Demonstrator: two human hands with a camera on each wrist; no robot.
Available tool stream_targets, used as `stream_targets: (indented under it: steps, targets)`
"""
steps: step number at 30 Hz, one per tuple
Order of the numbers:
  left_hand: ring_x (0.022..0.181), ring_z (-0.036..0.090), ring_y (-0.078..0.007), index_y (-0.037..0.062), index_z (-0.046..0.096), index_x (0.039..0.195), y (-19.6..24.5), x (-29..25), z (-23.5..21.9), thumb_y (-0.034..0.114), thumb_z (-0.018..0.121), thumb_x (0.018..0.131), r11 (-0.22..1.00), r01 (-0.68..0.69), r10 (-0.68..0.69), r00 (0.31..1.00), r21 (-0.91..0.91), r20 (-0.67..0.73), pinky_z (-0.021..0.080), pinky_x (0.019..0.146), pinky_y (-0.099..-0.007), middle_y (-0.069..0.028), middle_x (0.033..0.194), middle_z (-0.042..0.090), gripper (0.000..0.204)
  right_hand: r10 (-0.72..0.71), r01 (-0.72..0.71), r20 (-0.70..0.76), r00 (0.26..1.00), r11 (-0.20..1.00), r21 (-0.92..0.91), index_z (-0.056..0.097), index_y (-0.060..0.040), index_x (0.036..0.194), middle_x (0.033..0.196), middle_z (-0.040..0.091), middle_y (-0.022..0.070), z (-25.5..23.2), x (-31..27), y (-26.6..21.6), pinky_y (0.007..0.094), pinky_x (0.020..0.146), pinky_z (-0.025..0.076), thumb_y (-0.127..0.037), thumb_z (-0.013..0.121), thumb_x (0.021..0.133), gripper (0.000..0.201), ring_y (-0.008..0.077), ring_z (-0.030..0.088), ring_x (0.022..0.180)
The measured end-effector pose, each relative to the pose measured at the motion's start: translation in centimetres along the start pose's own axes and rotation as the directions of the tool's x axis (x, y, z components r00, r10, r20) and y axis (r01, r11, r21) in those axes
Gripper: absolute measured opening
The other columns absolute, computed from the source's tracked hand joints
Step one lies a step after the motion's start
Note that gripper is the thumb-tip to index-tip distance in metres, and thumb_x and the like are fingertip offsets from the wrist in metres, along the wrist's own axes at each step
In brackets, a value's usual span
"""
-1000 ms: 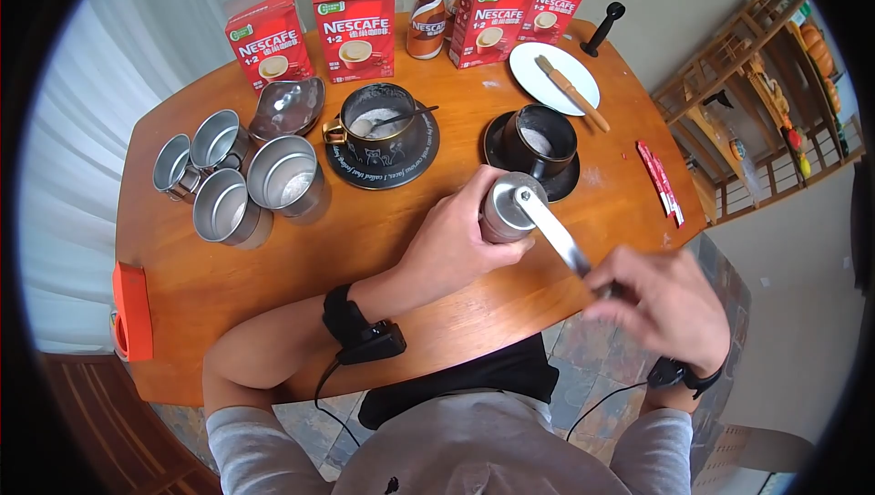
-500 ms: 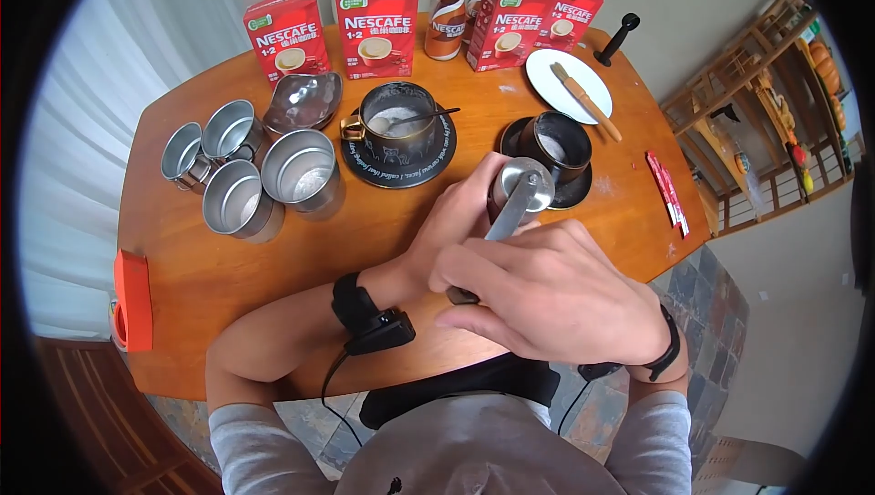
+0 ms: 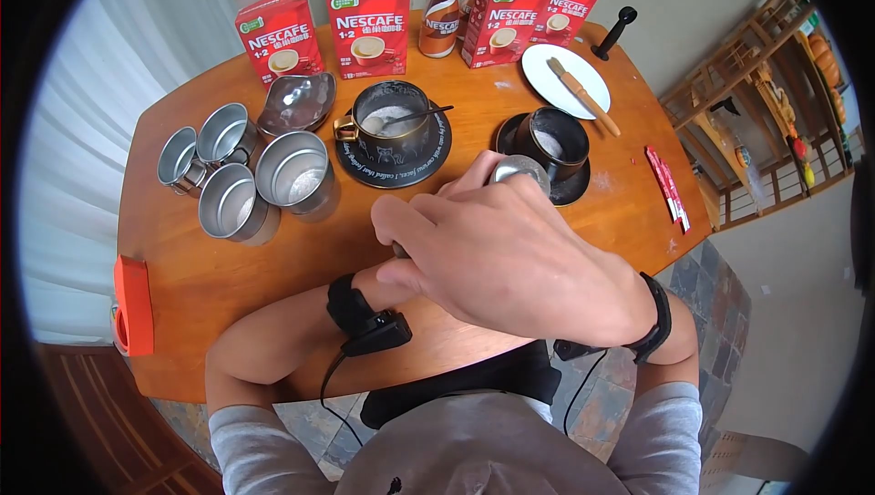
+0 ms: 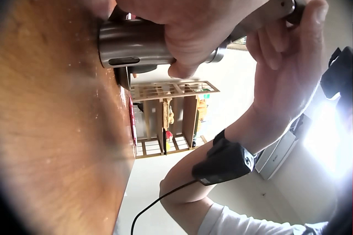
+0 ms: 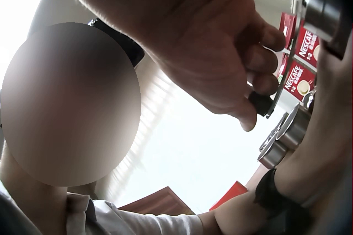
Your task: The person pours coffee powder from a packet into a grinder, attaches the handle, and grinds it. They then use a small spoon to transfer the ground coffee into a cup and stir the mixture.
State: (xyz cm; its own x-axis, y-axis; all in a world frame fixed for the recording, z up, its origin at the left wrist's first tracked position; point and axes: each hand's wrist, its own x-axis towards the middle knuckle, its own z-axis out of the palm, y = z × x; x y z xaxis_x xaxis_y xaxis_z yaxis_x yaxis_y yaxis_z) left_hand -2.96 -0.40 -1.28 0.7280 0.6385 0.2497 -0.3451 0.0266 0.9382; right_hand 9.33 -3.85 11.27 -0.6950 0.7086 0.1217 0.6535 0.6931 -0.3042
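Note:
A steel hand grinder (image 4: 135,42) stands upright on the wooden table, with the left hand (image 4: 193,14) gripping its body in the left wrist view. The right hand (image 3: 519,262) holds the knob (image 5: 260,104) at the end of the crank arm (image 4: 265,17), its fingers curled round it. From the head view, the right hand covers most of the crank and much of the left hand; only the grinder's round top (image 3: 519,169) shows. Just beyond the grinder is a black cup (image 3: 552,141) with white powder in it, on a black saucer (image 3: 571,190).
Several steel cups (image 3: 297,171) and a dark dish (image 3: 297,103) are at left, beside a gold-handled black cup (image 3: 392,121) holding a spoon. Red boxes (image 3: 368,25), bottles (image 3: 441,16) and a white plate (image 3: 538,76) with a brush stand behind. Red sachets (image 3: 668,190) lie right.
The right hand has swung the crank from the grinder's right side round its near side to the left, and now passes over the left forearm. The left hand keeps its grip on the grinder.

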Motion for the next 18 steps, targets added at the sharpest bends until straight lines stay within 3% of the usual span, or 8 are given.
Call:
stream_targets:
  steps: [6,8,13,18]
  targets:
    - [0.107,0.065,-0.0242,0.005,0.048,0.141,-0.1,0.6,0.0,0.023,0.075,0.09,0.993,-0.014,0.019,0.999,0.114,-0.044,0.05,0.093,-0.0364,-0.0123,0.112,0.067,0.06,-0.002,0.003,-0.017,1.0,0.999,0.035,0.058,-0.0061,0.107,0.083,0.07,0.0103,0.3,1.4,0.9,0.0488,0.058,0.048,-0.032,0.069,0.099,0.029,0.0382,0.069,0.07]
    - [0.107,0.066,-0.0257,0.0045,0.048,0.14,-0.3,1.0,-0.1,0.022,0.076,0.089,0.983,-0.029,0.042,0.997,0.184,-0.067,0.051,0.093,-0.0376,-0.0133,0.111,0.068,0.061,0.017,-0.018,0.008,1.0,0.998,0.054,0.058,-0.0058,0.107,0.084,0.071,0.0115,0.2,1.8,1.1,0.0495,0.059,0.048,-0.03,0.07,0.099,0.029,0.0393,0.069,0.072]
    - [0.107,0.07,-0.0295,0.0032,0.049,0.14,-2.0,2.3,-0.1,0.02,0.079,0.085,0.892,-0.099,0.159,0.982,0.44,-0.102,0.053,0.092,-0.0407,-0.0158,0.11,0.071,0.064,-0.025,0.03,-0.086,0.996,0.998,0.059,0.058,-0.0059,0.106,0.082,0.071,0.0158,0.0,3.3,2.9,0.0505,0.059,0.048,-0.028,0.071,0.097,0.027,0.0419,0.068,0.074]
    - [0.106,0.074,-0.0333,0.0019,0.05,0.139,-2.0,3.2,0.4,0.017,0.082,0.082,0.832,-0.082,0.215,0.959,0.548,-0.182,0.055,0.092,-0.0437,-0.0183,0.109,0.074,0.067,0.059,-0.078,-0.158,0.986,0.99,-0.119,0.06,-0.0068,0.106,0.077,0.07,0.0162,-0.2,5.8,6.3,0.0483,0.064,0.051,-0.028,0.07,0.098,0.025,0.0402,0.069,0.075]
